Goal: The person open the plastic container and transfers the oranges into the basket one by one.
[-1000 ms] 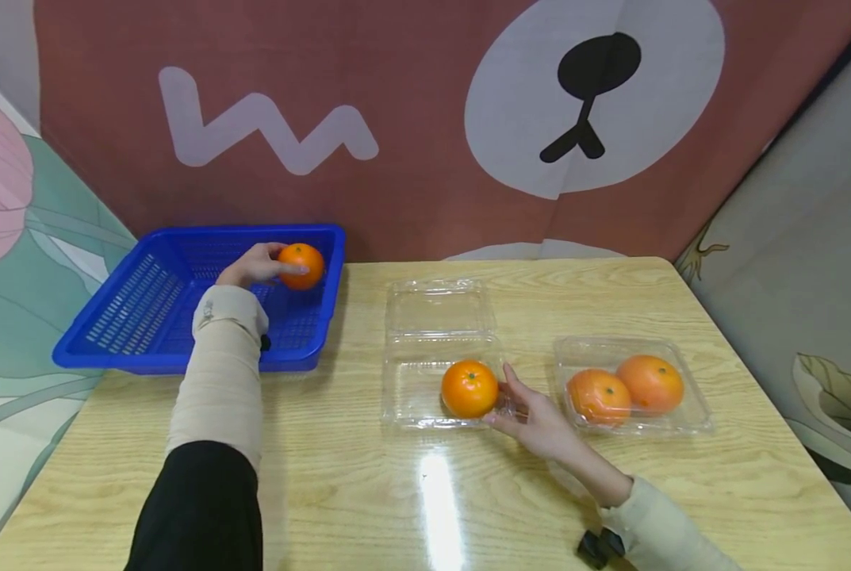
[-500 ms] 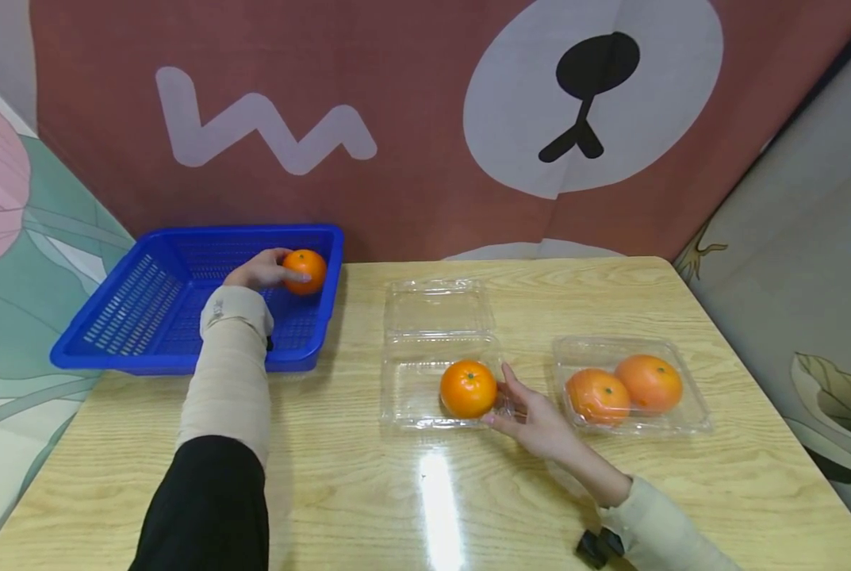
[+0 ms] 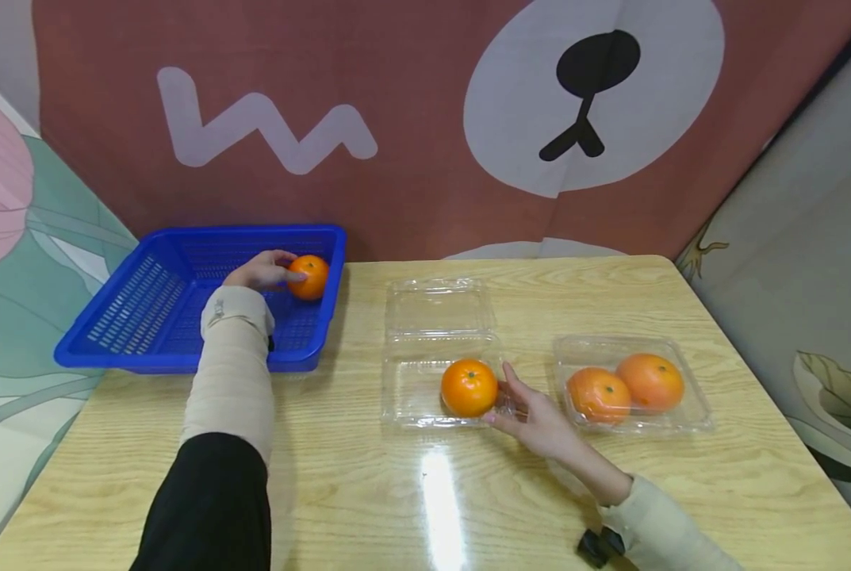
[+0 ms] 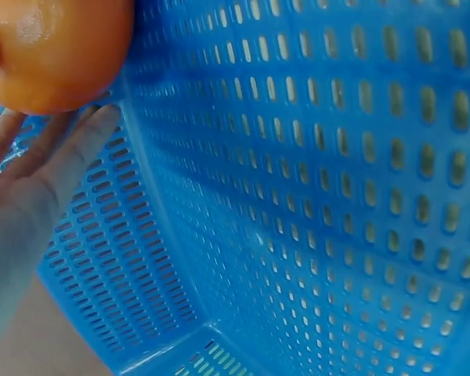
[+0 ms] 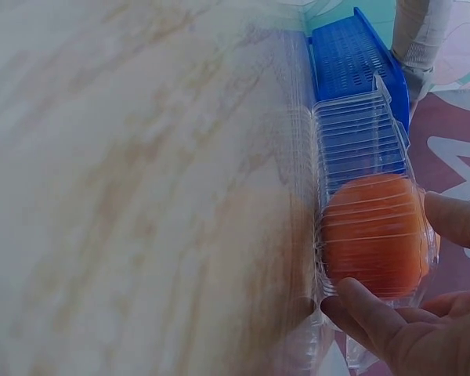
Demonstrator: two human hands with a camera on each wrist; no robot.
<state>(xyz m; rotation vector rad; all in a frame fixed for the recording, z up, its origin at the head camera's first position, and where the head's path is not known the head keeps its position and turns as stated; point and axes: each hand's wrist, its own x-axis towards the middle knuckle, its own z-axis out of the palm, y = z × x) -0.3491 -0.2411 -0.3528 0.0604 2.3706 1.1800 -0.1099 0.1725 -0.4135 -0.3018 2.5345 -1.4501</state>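
Note:
My left hand [image 3: 259, 271] is inside the blue basket [image 3: 143, 313], with thumb and fingertips at the left side of an orange [image 3: 312, 279] near the basket's right wall. Seen from the left wrist, the fingers [image 4: 59, 149] are fairly straight and spread beside and under the orange [image 4: 59, 51]. A clear plastic clamshell box [image 3: 414, 388] lies with its lid folded back in mid-table; a second orange [image 3: 469, 388] sits in its right half. My right hand [image 3: 539, 420] holds that box at its right end, thumb near the front corner and index finger along the side.
To the right lies another clear clamshell box [image 3: 689, 416], lid down, with two oranges inside. The wooden table [image 3: 339, 484] ends at a brown printed cloth [image 3: 411, 198] behind. A small black object [image 3: 599, 547] is at the right cuff.
The left orange has gone lower and a little to the right in the basket, and the left hand covers less of it. The right hand and its box have stayed still.

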